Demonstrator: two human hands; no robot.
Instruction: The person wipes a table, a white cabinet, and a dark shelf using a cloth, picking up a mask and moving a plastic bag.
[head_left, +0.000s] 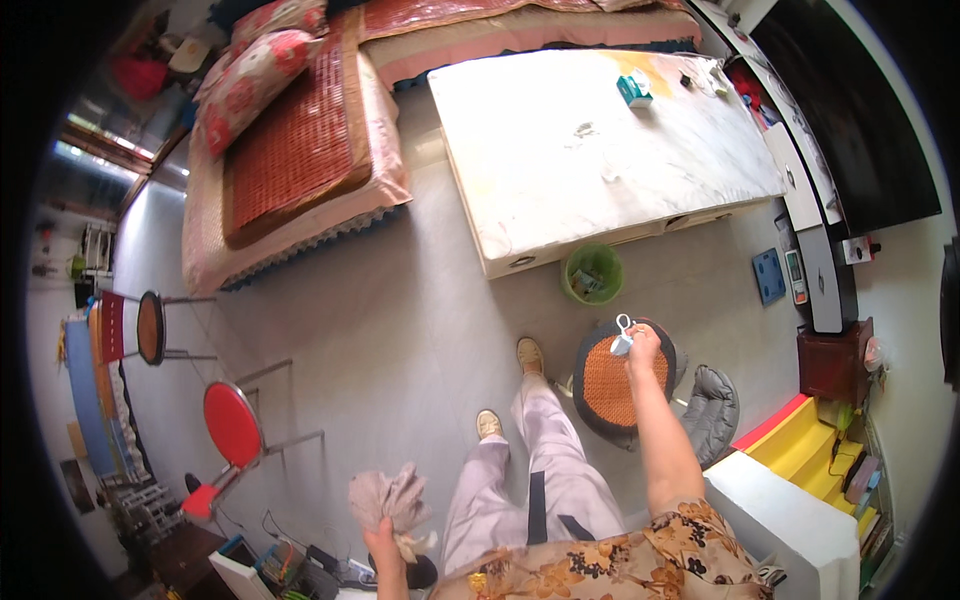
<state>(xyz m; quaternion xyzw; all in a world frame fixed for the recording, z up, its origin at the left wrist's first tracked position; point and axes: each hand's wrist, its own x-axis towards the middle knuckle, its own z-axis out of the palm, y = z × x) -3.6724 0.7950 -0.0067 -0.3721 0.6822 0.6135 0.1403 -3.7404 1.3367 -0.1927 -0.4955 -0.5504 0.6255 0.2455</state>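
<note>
My left hand (385, 541) grips a bunched greyish-pink cloth (388, 496) low in the view, left of my legs. Out to the right, my right hand (643, 346) has its fingers closed on a small white and pale-blue object (622, 341) with a white loop at its top; its exact kind is unclear. Beneath that hand stands a stool or chair with an orange woven seat (609, 386) and a dark rim. A green waste bin (592, 274) with some litter inside sits just beyond, beside the marble-patterned table.
The low table (540, 172) bears a teal tissue box (634, 90). A sofa with a reddish mat (292, 150) is at upper left. Red-seated chair (232, 424) and another chair (151, 328) stand left. A grey cushioned seat (712, 412) and yellow steps (802, 442) are right.
</note>
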